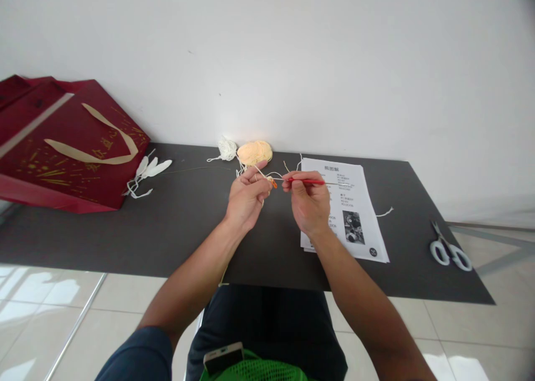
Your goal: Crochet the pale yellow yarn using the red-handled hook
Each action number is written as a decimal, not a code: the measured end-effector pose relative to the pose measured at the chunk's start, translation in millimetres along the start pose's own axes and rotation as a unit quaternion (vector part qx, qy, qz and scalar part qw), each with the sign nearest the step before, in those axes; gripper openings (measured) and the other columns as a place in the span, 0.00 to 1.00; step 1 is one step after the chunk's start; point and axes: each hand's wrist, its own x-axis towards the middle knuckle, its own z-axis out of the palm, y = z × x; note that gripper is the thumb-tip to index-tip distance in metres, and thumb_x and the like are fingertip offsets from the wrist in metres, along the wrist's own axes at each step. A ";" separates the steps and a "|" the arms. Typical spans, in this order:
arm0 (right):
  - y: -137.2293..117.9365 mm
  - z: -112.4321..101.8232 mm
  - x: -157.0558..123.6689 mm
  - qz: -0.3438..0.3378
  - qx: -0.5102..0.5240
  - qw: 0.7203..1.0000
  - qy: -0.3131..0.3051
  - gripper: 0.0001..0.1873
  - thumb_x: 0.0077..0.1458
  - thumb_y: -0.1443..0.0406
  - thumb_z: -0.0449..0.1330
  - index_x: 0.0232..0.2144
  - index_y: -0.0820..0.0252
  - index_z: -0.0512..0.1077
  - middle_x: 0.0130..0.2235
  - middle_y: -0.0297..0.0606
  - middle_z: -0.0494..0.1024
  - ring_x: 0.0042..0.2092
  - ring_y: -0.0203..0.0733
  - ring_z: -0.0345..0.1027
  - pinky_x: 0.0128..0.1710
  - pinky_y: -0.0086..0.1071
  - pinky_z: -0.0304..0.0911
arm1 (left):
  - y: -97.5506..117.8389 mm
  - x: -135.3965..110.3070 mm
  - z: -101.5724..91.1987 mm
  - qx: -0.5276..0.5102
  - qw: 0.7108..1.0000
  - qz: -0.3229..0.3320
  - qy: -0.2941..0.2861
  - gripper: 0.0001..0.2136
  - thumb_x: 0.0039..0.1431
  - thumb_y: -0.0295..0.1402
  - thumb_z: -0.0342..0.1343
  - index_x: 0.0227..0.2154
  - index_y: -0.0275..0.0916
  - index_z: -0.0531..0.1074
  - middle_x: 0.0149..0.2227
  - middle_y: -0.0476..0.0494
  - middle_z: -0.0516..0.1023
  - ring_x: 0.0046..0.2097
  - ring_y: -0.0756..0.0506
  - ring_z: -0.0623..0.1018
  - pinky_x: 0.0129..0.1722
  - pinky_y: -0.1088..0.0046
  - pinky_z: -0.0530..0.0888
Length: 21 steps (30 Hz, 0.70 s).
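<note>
My left hand is closed in a pinch on a pale yarn strand with a small orange bit at its fingertips. My right hand is closed round a red-handled crochet hook, whose tip points left towards the orange bit. Both hands hover above the dark mat. Just behind them lies a peach ball of yarn with a small white yarn bundle beside it. The strand runs back from my left hand towards these.
A printed instruction sheet lies under and right of my right hand. White-handled scissors rest at the mat's right edge. A red gift bag lies at the left, with white pieces beside it. A phone sits in my lap.
</note>
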 end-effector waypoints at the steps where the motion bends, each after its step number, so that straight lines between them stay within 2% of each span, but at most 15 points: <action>1: -1.8 -2.0 0.6 -0.011 -0.022 1.000 -0.005 0.05 0.61 0.59 0.68 0.38 0.50 0.76 0.40 0.33 0.85 0.36 0.37 0.77 0.39 0.36 0.75 | 0.0 0.2 -0.3 0.018 1.000 0.004 0.005 0.25 0.42 0.18 0.65 0.48 0.32 0.77 0.21 0.57 0.70 0.23 0.57 0.63 0.26 0.77 0.57; 5: -9.2 -6.7 0.0 -0.072 -0.143 0.986 -0.050 0.02 0.64 0.64 0.65 0.39 0.50 0.76 0.40 0.34 0.84 0.38 0.38 0.78 0.40 0.36 0.75 | 0.2 2.0 -1.6 0.070 0.997 -0.003 0.031 0.27 0.39 0.18 0.66 0.49 0.32 0.76 0.24 0.55 0.76 0.24 0.56 0.66 0.26 0.77 0.58; 10: -12.3 -7.5 -2.1 -0.167 -0.231 0.952 -0.109 0.09 0.66 0.71 0.61 0.43 0.50 0.75 0.42 0.36 0.83 0.45 0.40 0.79 0.46 0.39 0.75 | -1.0 3.4 -2.2 0.090 0.995 -0.019 0.049 0.26 0.38 0.21 0.66 0.47 0.33 0.77 0.25 0.53 0.76 0.24 0.56 0.67 0.26 0.76 0.58; 16: -10.5 -11.1 -2.5 -0.205 -0.279 0.928 -0.135 0.12 0.65 0.73 0.59 0.45 0.50 0.73 0.43 0.38 0.81 0.45 0.42 0.78 0.45 0.40 0.74 | -1.6 1.7 -1.6 0.117 0.991 -0.045 0.053 0.28 0.39 0.23 0.67 0.49 0.33 0.75 0.26 0.52 0.77 0.24 0.56 0.66 0.25 0.77 0.57; 21: -10.3 -12.3 -3.5 -0.238 -0.315 0.902 -0.177 0.19 0.62 0.78 0.57 0.47 0.50 0.71 0.42 0.38 0.79 0.45 0.44 0.76 0.44 0.41 0.74 | -4.2 4.8 -3.3 0.173 0.980 -0.053 0.086 0.27 0.38 0.24 0.67 0.47 0.32 0.75 0.24 0.53 0.76 0.22 0.56 0.65 0.23 0.77 0.58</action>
